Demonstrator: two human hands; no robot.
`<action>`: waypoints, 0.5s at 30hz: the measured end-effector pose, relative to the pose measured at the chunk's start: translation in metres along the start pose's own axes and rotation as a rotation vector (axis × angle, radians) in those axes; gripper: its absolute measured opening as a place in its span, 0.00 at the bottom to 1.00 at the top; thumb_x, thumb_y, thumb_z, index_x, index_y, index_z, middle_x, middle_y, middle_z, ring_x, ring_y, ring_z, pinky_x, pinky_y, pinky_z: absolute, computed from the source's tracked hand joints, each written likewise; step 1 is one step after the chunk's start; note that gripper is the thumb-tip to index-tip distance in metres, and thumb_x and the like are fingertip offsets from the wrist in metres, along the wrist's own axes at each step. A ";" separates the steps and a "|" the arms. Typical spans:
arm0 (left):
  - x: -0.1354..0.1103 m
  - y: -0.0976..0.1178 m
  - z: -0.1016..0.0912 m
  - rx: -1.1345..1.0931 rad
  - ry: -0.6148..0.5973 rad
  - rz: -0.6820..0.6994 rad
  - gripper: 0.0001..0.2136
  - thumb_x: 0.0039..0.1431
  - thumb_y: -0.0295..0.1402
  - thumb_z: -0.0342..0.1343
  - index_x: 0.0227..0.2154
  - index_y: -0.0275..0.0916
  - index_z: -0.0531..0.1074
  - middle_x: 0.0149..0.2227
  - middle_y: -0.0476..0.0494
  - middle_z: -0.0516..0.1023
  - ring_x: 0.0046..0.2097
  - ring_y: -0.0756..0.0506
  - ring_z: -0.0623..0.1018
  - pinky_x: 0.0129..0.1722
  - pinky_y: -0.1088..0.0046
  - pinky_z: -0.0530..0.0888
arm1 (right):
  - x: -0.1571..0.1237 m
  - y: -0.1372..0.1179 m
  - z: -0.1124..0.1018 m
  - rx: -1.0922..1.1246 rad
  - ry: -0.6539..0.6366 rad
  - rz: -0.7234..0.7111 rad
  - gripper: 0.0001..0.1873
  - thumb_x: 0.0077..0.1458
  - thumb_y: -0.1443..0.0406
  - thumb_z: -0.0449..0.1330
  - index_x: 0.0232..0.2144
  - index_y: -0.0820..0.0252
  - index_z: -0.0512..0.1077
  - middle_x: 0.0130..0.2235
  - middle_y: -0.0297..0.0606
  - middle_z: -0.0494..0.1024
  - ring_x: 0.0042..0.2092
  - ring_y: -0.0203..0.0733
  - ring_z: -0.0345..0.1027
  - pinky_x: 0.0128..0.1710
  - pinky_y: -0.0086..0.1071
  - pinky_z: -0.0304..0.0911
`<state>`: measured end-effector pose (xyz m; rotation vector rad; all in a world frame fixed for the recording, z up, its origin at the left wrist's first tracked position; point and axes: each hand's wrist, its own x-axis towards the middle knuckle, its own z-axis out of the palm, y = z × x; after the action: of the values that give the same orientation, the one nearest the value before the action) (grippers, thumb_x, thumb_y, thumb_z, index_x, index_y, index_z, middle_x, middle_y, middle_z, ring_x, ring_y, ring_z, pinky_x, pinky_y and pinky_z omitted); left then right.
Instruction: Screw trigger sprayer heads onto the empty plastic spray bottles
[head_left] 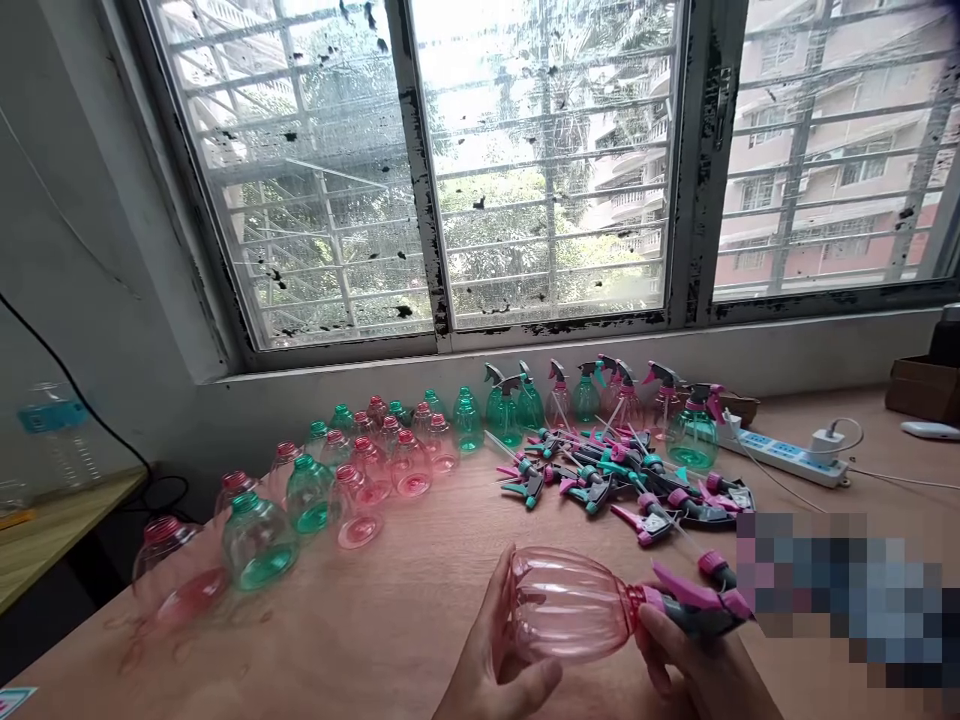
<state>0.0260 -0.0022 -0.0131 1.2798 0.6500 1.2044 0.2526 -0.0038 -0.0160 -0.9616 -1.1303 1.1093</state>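
Observation:
A clear pink spray bottle (574, 605) lies sideways in the air above the front of the table, its neck toward the right. My left hand (499, 650) is wrapped round its base end. At the neck sits a pink and dark grey trigger sprayer (697, 608), and my right hand (679, 650) grips its collar with thumb and fingers. Whether the collar is fully screwed on, I cannot tell. Just beyond the bottle is a heap of loose trigger sprayers (600, 470) in pink, green and grey, some with straws showing.
Open-necked pink bottles (411, 470) and green bottles (309, 497) stand in rows at the left. Bottles with sprayers fitted (508, 410) line the back below the window. A white power strip (787, 455) with cables lies at right, near a cardboard box (922, 388).

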 end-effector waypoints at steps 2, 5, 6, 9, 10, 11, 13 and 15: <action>0.001 -0.003 0.000 -0.023 0.005 0.010 0.53 0.45 0.48 0.71 0.69 0.44 0.46 0.68 0.34 0.57 0.68 0.31 0.58 0.64 0.55 0.59 | -0.001 0.000 0.003 0.042 0.012 0.013 0.22 0.50 0.47 0.67 0.30 0.61 0.76 0.21 0.31 0.73 0.19 0.35 0.60 0.18 0.29 0.57; 0.004 -0.004 -0.002 0.011 0.022 -0.049 0.49 0.45 0.50 0.71 0.67 0.42 0.53 0.63 0.30 0.65 0.63 0.29 0.67 0.61 0.53 0.65 | -0.003 0.002 0.005 0.047 0.035 0.051 0.22 0.47 0.47 0.70 0.28 0.60 0.76 0.21 0.31 0.74 0.18 0.35 0.61 0.15 0.28 0.57; 0.004 -0.004 -0.003 0.029 0.019 -0.065 0.47 0.46 0.50 0.70 0.65 0.41 0.56 0.61 0.29 0.67 0.60 0.29 0.71 0.58 0.53 0.67 | -0.003 0.002 0.006 0.046 0.051 0.067 0.22 0.46 0.47 0.70 0.28 0.60 0.76 0.21 0.32 0.74 0.17 0.35 0.61 0.15 0.27 0.56; 0.004 -0.005 -0.005 0.075 0.016 -0.047 0.50 0.43 0.46 0.73 0.66 0.43 0.54 0.61 0.31 0.67 0.61 0.30 0.70 0.59 0.55 0.66 | -0.004 0.001 0.006 0.089 0.088 0.089 0.24 0.44 0.46 0.71 0.27 0.62 0.77 0.20 0.32 0.74 0.17 0.34 0.60 0.14 0.26 0.55; 0.004 -0.006 -0.005 0.099 0.025 -0.030 0.53 0.42 0.45 0.74 0.68 0.45 0.50 0.61 0.32 0.66 0.63 0.30 0.67 0.62 0.56 0.63 | -0.003 0.000 0.006 0.107 0.090 0.091 0.25 0.44 0.45 0.71 0.24 0.62 0.76 0.19 0.33 0.73 0.17 0.33 0.59 0.14 0.25 0.55; 0.003 -0.006 -0.005 0.130 0.035 -0.021 0.56 0.41 0.45 0.74 0.69 0.45 0.46 0.62 0.32 0.66 0.64 0.31 0.66 0.63 0.56 0.60 | -0.003 -0.001 0.006 0.123 0.085 0.088 0.26 0.44 0.45 0.71 0.21 0.63 0.75 0.19 0.33 0.73 0.17 0.31 0.58 0.14 0.25 0.55; 0.002 -0.007 -0.005 0.192 0.041 -0.028 0.60 0.42 0.46 0.74 0.70 0.46 0.39 0.61 0.32 0.66 0.64 0.31 0.66 0.65 0.55 0.57 | -0.004 0.000 0.006 0.143 0.083 0.090 0.26 0.43 0.46 0.72 0.18 0.63 0.74 0.18 0.33 0.72 0.16 0.30 0.58 0.13 0.24 0.54; 0.001 -0.007 -0.006 0.208 0.033 -0.042 0.63 0.40 0.48 0.74 0.71 0.44 0.35 0.61 0.30 0.66 0.65 0.30 0.65 0.65 0.53 0.56 | -0.004 0.002 0.007 0.167 0.123 0.103 0.24 0.42 0.47 0.73 0.23 0.63 0.76 0.18 0.33 0.73 0.17 0.32 0.60 0.13 0.24 0.54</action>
<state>0.0236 0.0022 -0.0207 1.4136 0.8395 1.1482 0.2451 -0.0067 -0.0176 -0.9519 -0.8826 1.1912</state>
